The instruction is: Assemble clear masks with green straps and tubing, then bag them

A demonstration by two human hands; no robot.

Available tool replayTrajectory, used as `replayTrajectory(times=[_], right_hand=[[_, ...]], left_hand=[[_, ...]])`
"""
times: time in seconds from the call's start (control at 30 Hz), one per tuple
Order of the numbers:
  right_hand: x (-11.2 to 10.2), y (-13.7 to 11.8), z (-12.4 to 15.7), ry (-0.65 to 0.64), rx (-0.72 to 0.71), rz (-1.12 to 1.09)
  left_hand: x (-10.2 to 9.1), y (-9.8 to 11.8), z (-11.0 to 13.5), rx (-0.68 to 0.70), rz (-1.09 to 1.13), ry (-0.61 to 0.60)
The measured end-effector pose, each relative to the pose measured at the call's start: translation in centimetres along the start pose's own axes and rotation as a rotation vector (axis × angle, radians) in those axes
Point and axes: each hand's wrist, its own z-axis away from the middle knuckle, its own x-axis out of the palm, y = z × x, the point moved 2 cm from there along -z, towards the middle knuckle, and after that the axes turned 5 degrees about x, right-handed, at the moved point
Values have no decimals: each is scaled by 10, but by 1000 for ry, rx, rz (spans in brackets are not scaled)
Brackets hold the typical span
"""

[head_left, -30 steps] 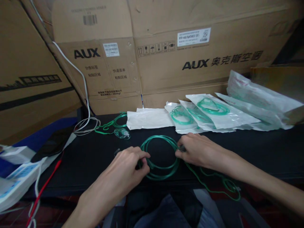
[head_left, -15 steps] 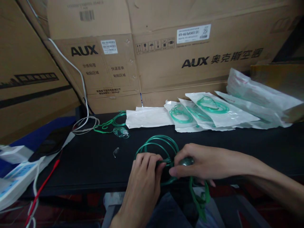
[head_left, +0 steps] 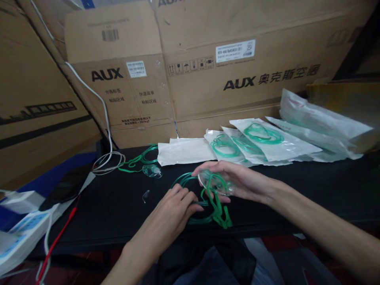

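Observation:
A coil of green tubing [head_left: 187, 180] lies on the black table [head_left: 297, 190] in front of me. My left hand [head_left: 172, 211] presses on the near side of the coil, fingers curled over the tube. Just above the coil, my right hand [head_left: 237, 180] holds a clear plastic mask [head_left: 215, 183], from which a green elastic strap [head_left: 219, 208] hangs onto the table.
Several white pouches with green tubing [head_left: 258, 140] lie fanned at the back right, a plain white pouch [head_left: 185, 152] beside them. A second mask with green tube [head_left: 151, 170] and a white cable [head_left: 105, 160] lie at the back left. Cardboard boxes [head_left: 208, 79] wall the rear.
My right hand has lifted the mask from the table's front edge up over the coil, with the strap drawn up onto the table. My left hand stays on the coil.

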Motion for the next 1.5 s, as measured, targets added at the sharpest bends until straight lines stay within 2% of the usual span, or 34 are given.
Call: replayTrajectory(times=[0.1, 0.2, 0.37, 0.57, 0.83, 0.97, 1.2, 1.4, 1.5], right_hand=[[-12, 15, -14, 52, -14, 50], [-20, 26, -16, 108, -16, 94], [-20, 32, -7, 143, -57, 80], [-20, 32, -6, 93, -70, 140], [-19, 34, -1, 104, -89, 179], [-19, 35, -1, 108, -99, 199], [-18, 35, -3, 138, -109, 291], [-9, 21, -4, 133, -68, 536], [-9, 17, -8, 182, -63, 605]], left_hand=[[-7, -2, 5, 17, 51, -35], [-14, -5, 13, -2, 88, -29], [-19, -14, 18, -91, 91, 133], [-20, -14, 6, -136, 209, 355], [-18, -18, 3, -164, 251, 449], [-16, -19, 3, -168, 252, 447], [-17, -16, 2, -80, 194, 424], [-23, -19, -6, -7, 99, 359], [-26, -22, -12, 20, 72, 348]])
